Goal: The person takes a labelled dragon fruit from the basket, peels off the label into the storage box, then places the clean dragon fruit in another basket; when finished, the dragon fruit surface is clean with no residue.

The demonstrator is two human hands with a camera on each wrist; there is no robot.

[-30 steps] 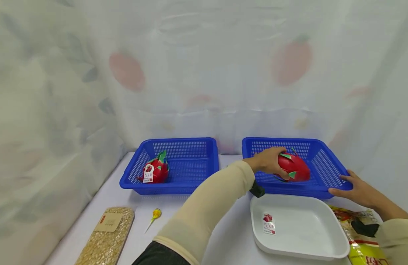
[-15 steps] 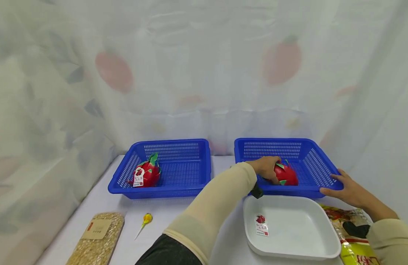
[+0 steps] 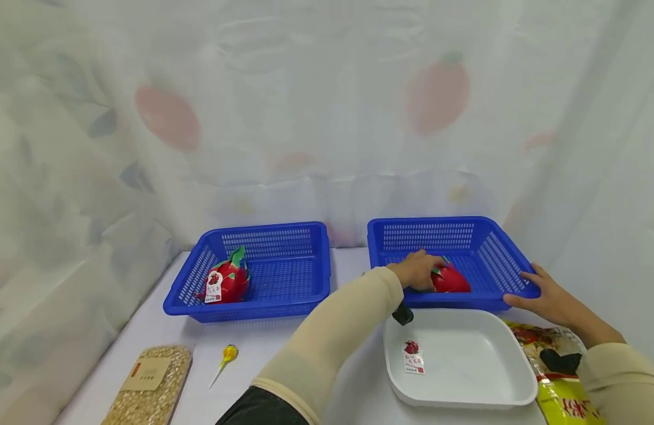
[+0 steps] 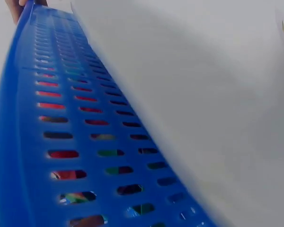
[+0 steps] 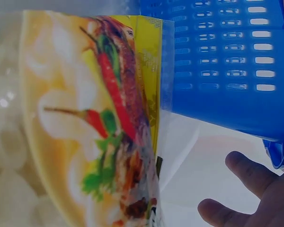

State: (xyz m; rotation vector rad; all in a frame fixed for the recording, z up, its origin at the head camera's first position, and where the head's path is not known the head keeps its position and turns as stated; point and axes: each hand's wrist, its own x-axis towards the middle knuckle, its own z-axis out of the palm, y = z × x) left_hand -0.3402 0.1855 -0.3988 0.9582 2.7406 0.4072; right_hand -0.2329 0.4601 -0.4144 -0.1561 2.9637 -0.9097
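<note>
My left hand (image 3: 418,271) is down inside the right-hand blue basket (image 3: 428,227), gripping a red dragon fruit (image 3: 451,280) with green-tipped scales. In the left wrist view, red and green bits of the dragon fruit (image 4: 64,154) show through the slots of the basket wall (image 4: 19,142). At that basket's front right corner my right hand (image 3: 550,301) holds the rim, thumb at the front and fingers over the side. The right wrist view has two of its fingers (image 5: 251,175) stretched out below the basket (image 5: 227,101).
Another blue basket (image 3: 284,231) on the left holds a tagged dragon fruit (image 3: 232,283). A white tray (image 3: 476,354) with a dragon fruit label stands in front of the right basket, beside a yellow printed bag (image 3: 566,401). A lollipop (image 3: 228,354) and a grain pack (image 3: 157,378) lie left.
The left hand has lowered the dragon fruit from above the right basket down into it. The right hand has kept its place at the basket corner. The head view has shifted slightly.
</note>
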